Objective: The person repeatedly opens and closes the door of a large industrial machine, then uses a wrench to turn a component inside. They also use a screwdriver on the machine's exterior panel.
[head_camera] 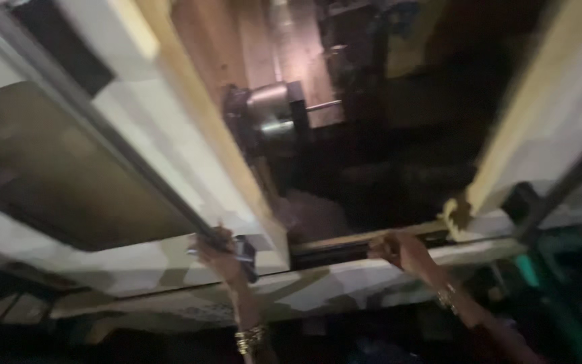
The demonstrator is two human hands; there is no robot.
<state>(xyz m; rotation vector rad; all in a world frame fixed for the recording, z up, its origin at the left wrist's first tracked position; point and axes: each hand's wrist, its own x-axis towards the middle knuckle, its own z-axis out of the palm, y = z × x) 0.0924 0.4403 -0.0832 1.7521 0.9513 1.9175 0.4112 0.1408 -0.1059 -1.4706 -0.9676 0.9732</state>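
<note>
The picture is blurred and tilted. My left hand [218,253] is closed around a dark handle [244,251] at the lower corner of a white machine door [170,141] with a dark window. My right hand [399,251] grips the lower rail [345,248] of the machine opening, fingers curled over its edge. Both wrists wear gold bangles. Between the hands, the opening shows a dark interior with a shiny metal cylinder [269,111] on a rod.
A second white panel [547,114] with a yellowish edge frames the opening on the right. A white ledge [331,283] runs below the hands. Dark, unclear space lies underneath, with a green glow [527,269] at the right.
</note>
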